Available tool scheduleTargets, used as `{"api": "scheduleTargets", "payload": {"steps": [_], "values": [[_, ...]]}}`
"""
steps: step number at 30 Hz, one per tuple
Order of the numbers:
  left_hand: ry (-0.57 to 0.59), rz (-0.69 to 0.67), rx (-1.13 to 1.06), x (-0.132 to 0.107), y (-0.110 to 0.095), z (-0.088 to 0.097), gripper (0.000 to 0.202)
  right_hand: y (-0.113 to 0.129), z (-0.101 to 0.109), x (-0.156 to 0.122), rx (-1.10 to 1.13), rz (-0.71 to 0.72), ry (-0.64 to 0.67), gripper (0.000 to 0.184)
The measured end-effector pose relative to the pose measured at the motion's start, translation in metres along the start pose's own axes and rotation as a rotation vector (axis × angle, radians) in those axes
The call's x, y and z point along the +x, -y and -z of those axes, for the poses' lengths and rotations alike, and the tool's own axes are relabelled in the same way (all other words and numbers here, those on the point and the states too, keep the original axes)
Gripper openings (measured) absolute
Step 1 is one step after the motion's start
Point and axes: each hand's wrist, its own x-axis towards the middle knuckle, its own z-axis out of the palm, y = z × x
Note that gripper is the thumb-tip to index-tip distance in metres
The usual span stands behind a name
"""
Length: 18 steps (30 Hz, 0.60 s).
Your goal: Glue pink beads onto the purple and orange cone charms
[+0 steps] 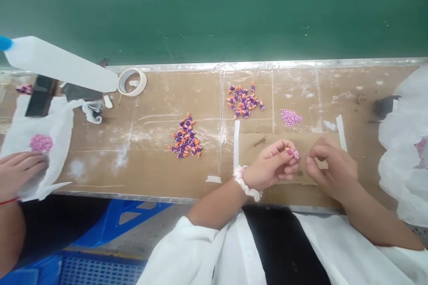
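Above a brown cardboard sheet (249, 149) edged with white tape strips (236, 142), the left hand (276, 163), with a frilly white scrunchie (246, 183) at its wrist, pinches a small pink-and-orange piece (296, 154) between thumb and fingers. Just beside it, the right hand (332, 170) has thumb and forefinger pressed together, seemingly on a thin sliver (305, 155) too small to make out. Beyond the sheet lie a loose heap of purple-and-orange figures (244, 101) and a mound of tiny pink bits (290, 118); another purple-and-orange heap (186, 139) lies leftward.
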Motion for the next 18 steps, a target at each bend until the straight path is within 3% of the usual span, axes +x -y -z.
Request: {"api": "scheduleTargets", "payload": {"steps": [11,18], "values": [[0.031,-0.013,0.052,0.0011,0.0058,0.0026,0.034,0.0049,-0.0018,0.0018,0.089,0.058,0.051,0.021],[-0.029,-0.11,0.297,-0.0026,0.0022,0.0037,0.032,0.0071,0.004,0.0029,0.052,0.089,0.121,0.021]]}}
